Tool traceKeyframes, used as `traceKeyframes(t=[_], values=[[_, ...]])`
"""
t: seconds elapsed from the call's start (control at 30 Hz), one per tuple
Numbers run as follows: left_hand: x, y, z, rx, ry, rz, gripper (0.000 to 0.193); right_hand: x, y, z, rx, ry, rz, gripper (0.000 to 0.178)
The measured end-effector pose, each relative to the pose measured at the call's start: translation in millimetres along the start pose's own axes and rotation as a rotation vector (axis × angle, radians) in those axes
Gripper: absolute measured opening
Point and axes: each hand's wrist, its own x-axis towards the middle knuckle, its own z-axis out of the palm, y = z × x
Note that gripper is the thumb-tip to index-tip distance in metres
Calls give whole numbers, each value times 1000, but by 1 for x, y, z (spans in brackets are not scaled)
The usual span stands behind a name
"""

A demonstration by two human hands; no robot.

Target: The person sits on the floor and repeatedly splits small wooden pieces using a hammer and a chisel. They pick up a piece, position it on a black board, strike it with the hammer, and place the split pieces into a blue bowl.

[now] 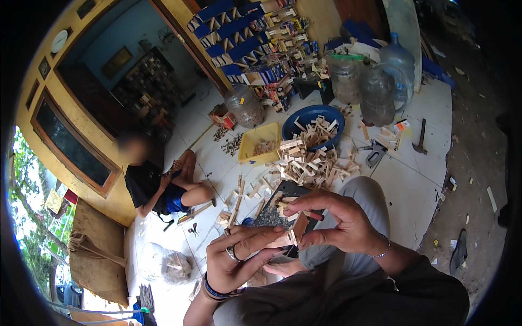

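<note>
The left grip (238,258) pinches one end of a small wooden piece (295,232) between thumb and fingers; the right grip (343,221) pinches the other end. The piece sits above a dark board (264,217). Caution: uneven finger pressure could skew or drop it (loose wood lies in a pile (315,167) nearby, possibly hiding it).

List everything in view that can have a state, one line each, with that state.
Left hand: pinching the wooden piece
Right hand: fingers bent, thumb at the piece
Blue basin: filled with wood bits
Yellow tub: open, partly filled
Hammer: lying on the floor
Staple gun: lying down
Plastic bag: filled
Blue bottle: upright
Doorway: open
</note>
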Motion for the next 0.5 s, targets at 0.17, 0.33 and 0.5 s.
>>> traceKeyframes(t=[0.17,0.33,0.5], values=[[-3,2,-2,-24,21,80,42,0,-1,-4,80,-90,-32,41],[-2,6,1,8,45,114,43,-8,-4,9,751,-156,265,27],[0,7,-5,40,60,169,46,-9,-8,13,799,-233,419,27]])
